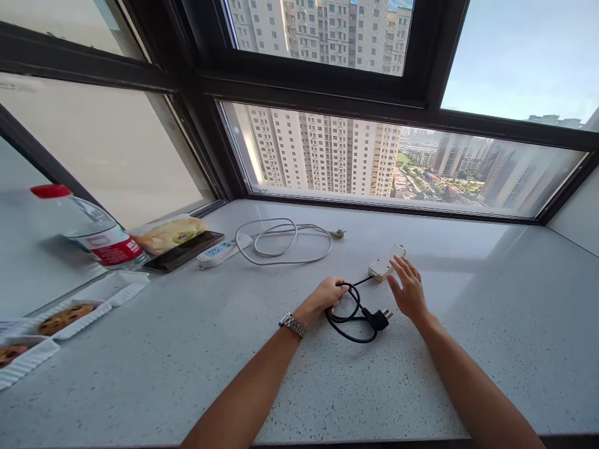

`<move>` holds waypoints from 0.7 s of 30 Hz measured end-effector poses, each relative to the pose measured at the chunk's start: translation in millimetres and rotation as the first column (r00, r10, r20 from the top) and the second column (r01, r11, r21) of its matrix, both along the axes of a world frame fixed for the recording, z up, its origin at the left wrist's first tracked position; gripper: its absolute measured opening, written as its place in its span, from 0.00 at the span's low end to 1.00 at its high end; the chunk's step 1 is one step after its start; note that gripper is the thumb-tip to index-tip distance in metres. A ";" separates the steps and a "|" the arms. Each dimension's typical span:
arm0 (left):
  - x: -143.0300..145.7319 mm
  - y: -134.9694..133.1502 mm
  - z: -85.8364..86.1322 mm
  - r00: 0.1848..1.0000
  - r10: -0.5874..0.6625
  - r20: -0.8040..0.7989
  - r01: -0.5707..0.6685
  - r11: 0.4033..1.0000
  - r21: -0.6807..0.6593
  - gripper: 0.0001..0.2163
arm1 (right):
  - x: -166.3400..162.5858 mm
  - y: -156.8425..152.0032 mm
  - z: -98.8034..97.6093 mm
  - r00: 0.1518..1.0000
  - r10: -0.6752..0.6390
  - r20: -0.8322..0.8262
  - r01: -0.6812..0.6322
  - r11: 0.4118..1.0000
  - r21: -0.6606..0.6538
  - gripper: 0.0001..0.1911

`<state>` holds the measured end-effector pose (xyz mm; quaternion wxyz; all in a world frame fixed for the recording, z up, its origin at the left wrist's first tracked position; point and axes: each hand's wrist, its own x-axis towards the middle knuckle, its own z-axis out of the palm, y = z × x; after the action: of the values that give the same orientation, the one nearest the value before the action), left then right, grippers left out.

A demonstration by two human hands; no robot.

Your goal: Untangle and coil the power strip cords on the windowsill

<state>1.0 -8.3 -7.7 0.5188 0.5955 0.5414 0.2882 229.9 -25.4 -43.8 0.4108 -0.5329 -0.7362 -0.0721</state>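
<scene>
A black power cord (pixel 350 337) lies in loose loops near the middle of the speckled countertop. My left hand (pixel 325 294), with a metal watch on its wrist, has its fingers closed around the left side of those loops. The cord's black plug (pixel 377 320) points right, prongs outward. From the loops the cord runs up to a white power strip (pixel 380 269). My right hand (pixel 408 288) is at the strip's right side, fingers stretched and apart, partly covering it. Whether the fingertips touch the strip I cannot tell.
Behind on the left, a second white power strip (pixel 219 252) lies with its grey-white cable (pixel 281 262) looped. Left of it are a dark phone (pixel 185 251), a wrapped food pack (pixel 171 234), a red-capped bottle (pixel 100 227) and a cookie tray (pixel 110 298). Windows border the counter.
</scene>
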 end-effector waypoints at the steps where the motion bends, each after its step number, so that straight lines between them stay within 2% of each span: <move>1: 1.7 -1.3 0.1 0.998 -0.036 -0.051 0.037 0.999 0.006 0.07 | 2.7 1.7 -0.9 1.000 -0.001 0.006 0.001 1.000 -0.021 0.26; 5: 13.4 -10.4 0.4 0.957 -0.116 -0.266 0.146 0.985 0.097 0.05 | 3.2 3.1 -2.5 0.997 0.061 0.048 -0.055 0.991 -0.119 0.27; 9: 28.7 -24.0 1.7 0.893 -0.095 -0.440 0.205 0.956 0.211 0.02 | -3.3 2.5 -1.0 0.972 0.188 0.140 -0.150 0.958 -0.245 0.27; 12: 35.3 -30.6 1.7 0.801 -0.096 -0.590 0.290 0.926 0.243 0.08 | -5.3 1.0 3.3 0.952 0.240 0.192 -0.161 0.922 -0.351 0.27; 15: 34.3 -30.5 -0.2 0.724 -0.063 -0.687 0.330 0.906 0.265 0.13 | -5.3 -3.4 12.9 0.966 0.183 0.185 -0.103 0.922 -0.373 0.27; 21: 24.5 -23.4 -3.0 0.773 0.075 -0.629 0.205 0.910 0.360 0.17 | -6.2 -16.6 36.6 0.968 0.019 0.252 0.075 0.931 -0.358 0.26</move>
<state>25.5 -31.7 -10.7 0.1809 0.7710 0.5893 0.1601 223.8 -42.1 -7.2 0.2072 -0.5968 -0.7752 -0.0070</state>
